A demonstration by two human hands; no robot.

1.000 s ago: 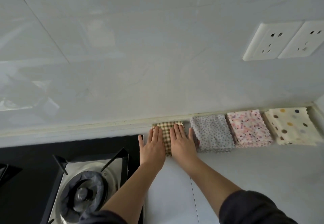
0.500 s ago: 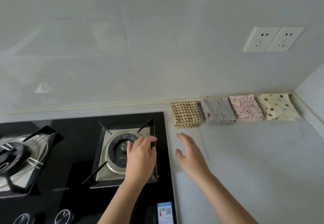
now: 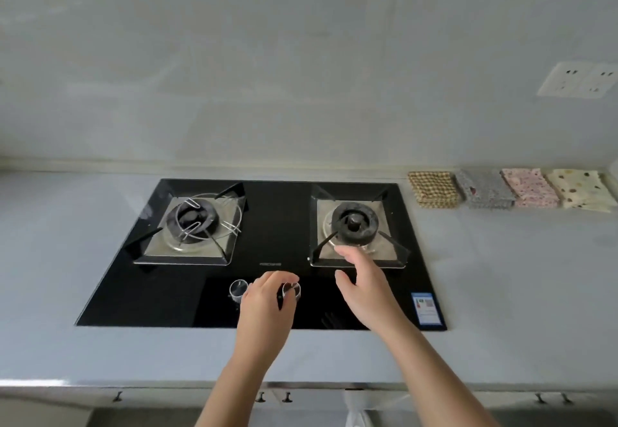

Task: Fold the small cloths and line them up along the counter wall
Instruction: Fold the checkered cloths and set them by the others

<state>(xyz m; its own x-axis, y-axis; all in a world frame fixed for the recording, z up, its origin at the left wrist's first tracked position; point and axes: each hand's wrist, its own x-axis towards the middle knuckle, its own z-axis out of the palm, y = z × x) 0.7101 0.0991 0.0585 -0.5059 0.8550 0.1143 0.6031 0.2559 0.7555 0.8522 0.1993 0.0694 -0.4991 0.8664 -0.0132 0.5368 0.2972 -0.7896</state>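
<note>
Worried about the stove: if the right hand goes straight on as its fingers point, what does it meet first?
Probably the right burner, just beyond the right hand; height above it is unclear.

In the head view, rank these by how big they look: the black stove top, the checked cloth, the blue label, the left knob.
1. stove top, by far
2. checked cloth
3. blue label
4. left knob
The label and knob lie nearer the camera than the cloth, so true sizes may differ.
</note>
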